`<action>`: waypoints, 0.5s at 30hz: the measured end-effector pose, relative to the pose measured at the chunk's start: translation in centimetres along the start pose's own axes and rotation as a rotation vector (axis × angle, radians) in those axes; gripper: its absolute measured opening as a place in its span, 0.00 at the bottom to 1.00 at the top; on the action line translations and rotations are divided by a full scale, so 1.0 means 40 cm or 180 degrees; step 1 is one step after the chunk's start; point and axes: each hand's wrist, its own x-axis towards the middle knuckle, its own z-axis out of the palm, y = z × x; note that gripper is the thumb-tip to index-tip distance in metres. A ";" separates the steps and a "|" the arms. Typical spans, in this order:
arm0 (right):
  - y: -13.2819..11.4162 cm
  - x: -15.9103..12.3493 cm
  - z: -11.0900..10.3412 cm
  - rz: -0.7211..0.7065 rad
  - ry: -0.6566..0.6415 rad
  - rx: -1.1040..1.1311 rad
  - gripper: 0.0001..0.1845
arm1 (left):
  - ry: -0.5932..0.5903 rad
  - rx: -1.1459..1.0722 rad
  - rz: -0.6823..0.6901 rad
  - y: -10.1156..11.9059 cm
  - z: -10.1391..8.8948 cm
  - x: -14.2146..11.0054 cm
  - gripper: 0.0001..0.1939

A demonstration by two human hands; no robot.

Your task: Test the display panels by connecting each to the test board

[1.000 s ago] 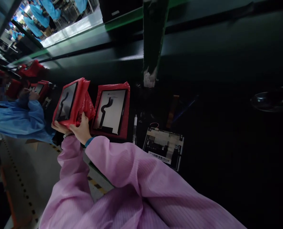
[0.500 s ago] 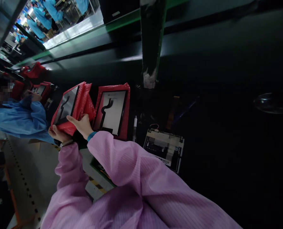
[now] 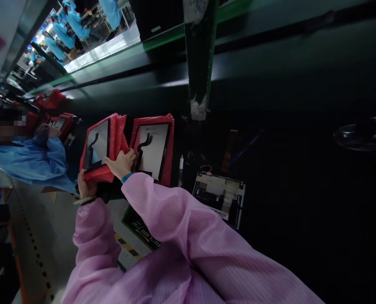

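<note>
My left hand (image 3: 85, 185) grips the near left corner of a stack of red bubble-wrap bags (image 3: 121, 137). On top of that stack lies a display panel (image 3: 103, 141) with a black flex cable curving over its pale back. My right hand (image 3: 122, 164) closes on the stack's near right edge, thumb above and the other fingers partly hidden. Just right of it, a second display panel (image 3: 153, 145) with a similar cable rests on a red bubble-wrap bag (image 3: 169, 164) on the dark bench.
Right of the bags are a white-capped pen (image 3: 181, 164) and an opened tablet (image 3: 219, 196) with its insides showing. A green crate (image 3: 140, 226) stands below the bench edge. A co-worker in a blue smock (image 3: 32, 164) sits at left. A green post (image 3: 199, 63) rises behind.
The view has shifted a little. Both hands have carried the red stack slightly right, towards the bag with the second panel, and its top panel now looks less tilted.
</note>
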 end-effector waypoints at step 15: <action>-0.020 -0.008 0.017 -0.0264 -0.0106 0.0379 0.53 | -0.0203 0.0162 -0.1278 0.144 -0.038 0.020 0.10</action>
